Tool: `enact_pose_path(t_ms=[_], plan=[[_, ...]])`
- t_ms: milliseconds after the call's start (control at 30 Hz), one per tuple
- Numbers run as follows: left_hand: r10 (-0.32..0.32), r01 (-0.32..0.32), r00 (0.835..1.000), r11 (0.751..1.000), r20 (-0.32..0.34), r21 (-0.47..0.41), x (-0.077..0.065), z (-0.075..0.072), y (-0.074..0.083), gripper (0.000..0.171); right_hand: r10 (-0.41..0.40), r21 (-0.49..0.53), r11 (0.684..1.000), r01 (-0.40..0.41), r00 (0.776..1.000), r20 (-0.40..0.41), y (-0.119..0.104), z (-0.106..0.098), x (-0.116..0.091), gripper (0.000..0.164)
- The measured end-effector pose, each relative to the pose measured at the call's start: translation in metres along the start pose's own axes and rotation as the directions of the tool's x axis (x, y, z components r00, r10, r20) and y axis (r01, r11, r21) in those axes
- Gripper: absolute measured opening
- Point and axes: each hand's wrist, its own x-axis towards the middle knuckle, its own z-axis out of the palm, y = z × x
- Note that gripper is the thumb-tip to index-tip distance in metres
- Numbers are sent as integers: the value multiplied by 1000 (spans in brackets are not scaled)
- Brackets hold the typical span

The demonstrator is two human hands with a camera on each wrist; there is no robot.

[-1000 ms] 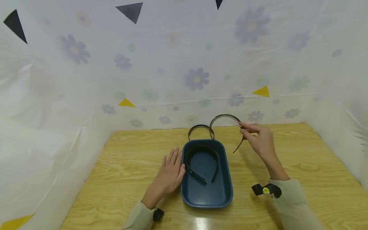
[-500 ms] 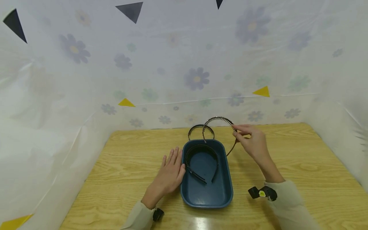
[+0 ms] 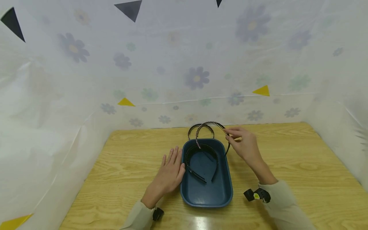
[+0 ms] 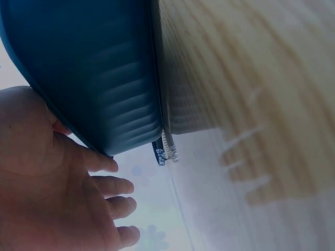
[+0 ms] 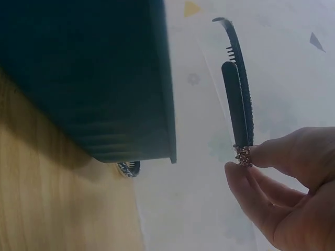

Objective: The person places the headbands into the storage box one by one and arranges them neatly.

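Observation:
My right hand (image 3: 245,146) pinches a toothed black headband (image 3: 212,123) by its side, above the far right of a blue tray (image 3: 207,196). In the right wrist view, thumb and fingers grip a copper-beaded part of the headband (image 5: 238,104). Inside the tray lie black headbands (image 3: 187,163), nested so closely that I cannot tell how many. Another toothed headband (image 3: 189,131) is just beyond the tray's far edge, its lower part hidden. My left hand (image 3: 167,175) is laid flat beside the tray, straight fingers pointing forward, the thumb touching the left rim.
Under everything is a wood-grain table (image 3: 129,179). A white flower-printed sheet (image 3: 172,64) hangs behind and at both sides, with yellow and black triangles on it. Dark cameras (image 3: 257,195) are strapped at both wrists.
The right hand has carried the headband leftward and lower, from beside the tray to above its far right part. My left hand and the tray stay where they were.

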Motion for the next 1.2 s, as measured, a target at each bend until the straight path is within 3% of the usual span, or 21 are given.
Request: enact_pose_path(t_ms=[133, 367, 900, 1200], plan=[[2, -2, 1000, 1000, -6, -2, 0, -1, 1, 59, -30, -5, 1000, 30, 1000, 6, -3, 6, -2, 26], [1, -1, 1000, 1000, -8, 2, 0, -2, 2, 60, 17, -29, 999, -14, 997, 76, -5, 14, -7, 26], [8, -8, 1000, 1000, -13, 10, -2, -3, 2, 60, -9, -110, 994, 26, 988, 155, -8, 35, -15, 25], [12, -12, 1000, 1000, -9, 11, -1, -3, 2, 60, 25, -157, 987, 10, 976, 218, -11, 41, -19, 27]])
